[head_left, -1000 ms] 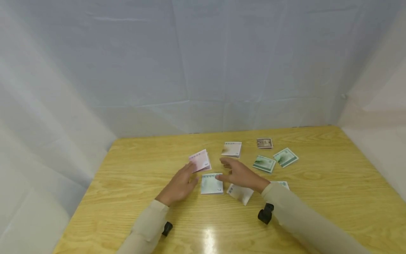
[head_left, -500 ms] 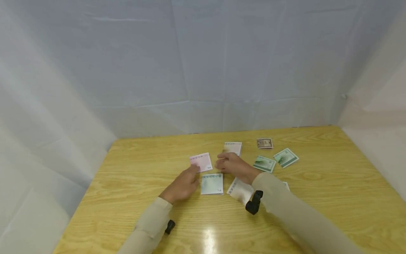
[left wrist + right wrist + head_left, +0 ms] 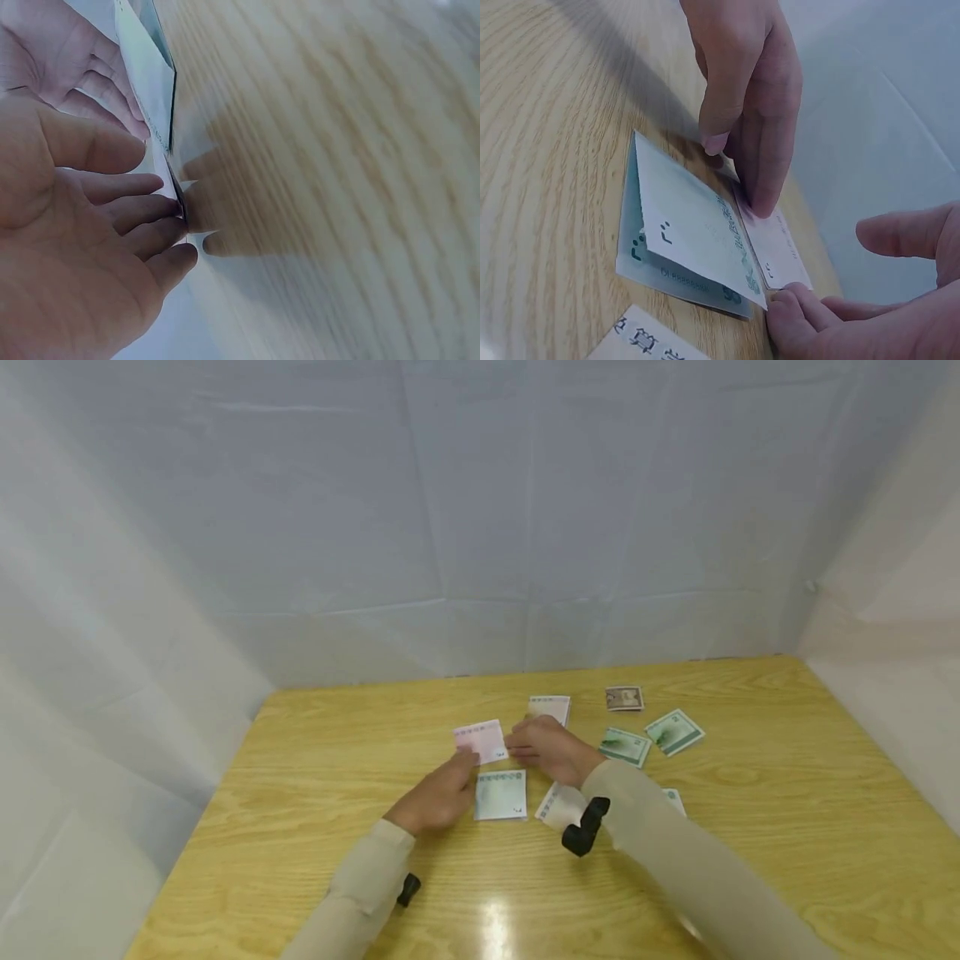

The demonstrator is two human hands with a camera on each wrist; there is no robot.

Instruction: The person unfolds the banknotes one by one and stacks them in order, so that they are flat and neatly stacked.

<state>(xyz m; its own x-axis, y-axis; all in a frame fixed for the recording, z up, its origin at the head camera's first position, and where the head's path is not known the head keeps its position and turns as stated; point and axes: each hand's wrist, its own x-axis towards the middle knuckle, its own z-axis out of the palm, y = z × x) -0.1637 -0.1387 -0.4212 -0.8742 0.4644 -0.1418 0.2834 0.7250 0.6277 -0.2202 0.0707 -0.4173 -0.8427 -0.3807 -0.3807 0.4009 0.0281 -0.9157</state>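
Note:
A folded pink banknote (image 3: pixel 482 737) lies near the middle of the table. My left hand (image 3: pixel 444 792) rests its fingertips on the note's near left part; in the right wrist view those fingers press down on the pink note (image 3: pixel 772 236), the thumb apart from it. At the note's right edge are the fingertips of my right hand (image 3: pixel 551 747), and in the right wrist view they touch its corner, with the thumb raised away. Just nearer to me lies a folded pale green banknote (image 3: pixel 501 795), its top half lifted like a tent in the right wrist view (image 3: pixel 690 225).
Behind my right hand lies a pale banknote (image 3: pixel 551 704). Another banknote (image 3: pixel 558 807) is partly under my right wrist, and one more (image 3: pixel 677 800) shows past the sleeve. Two green-banded banknotes (image 3: pixel 675 732) and a small brown one (image 3: pixel 625 697) lie right. White sheeting (image 3: pixel 480 527) surrounds the table.
The pink banknote has turned straighter and shifted slightly right, my left hand going with it. My right hand has come left and down to its right edge.

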